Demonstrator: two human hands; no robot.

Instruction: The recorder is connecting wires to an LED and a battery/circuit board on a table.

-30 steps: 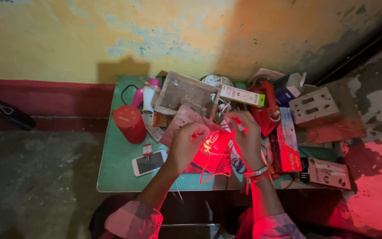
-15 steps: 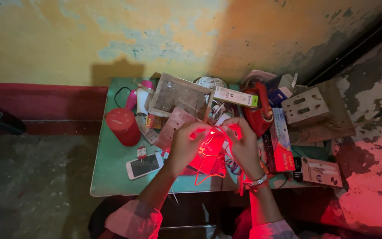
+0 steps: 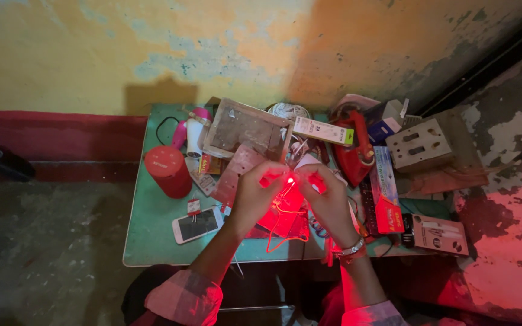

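Fingers of the left hand (image 3: 255,196) and right hand (image 3: 327,199) pinch a small glowing red light (image 3: 289,180) between them, thin wires (image 3: 282,232) trailing below, above the cluttered green counter (image 3: 152,235). A phone (image 3: 197,224) and red cylinder (image 3: 168,171) lie to the left.

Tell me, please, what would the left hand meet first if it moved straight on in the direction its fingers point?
The left hand points up and right, toward the small red light pinched between both hands. Probably that light, then the right hand fingertips; depth is unclear.
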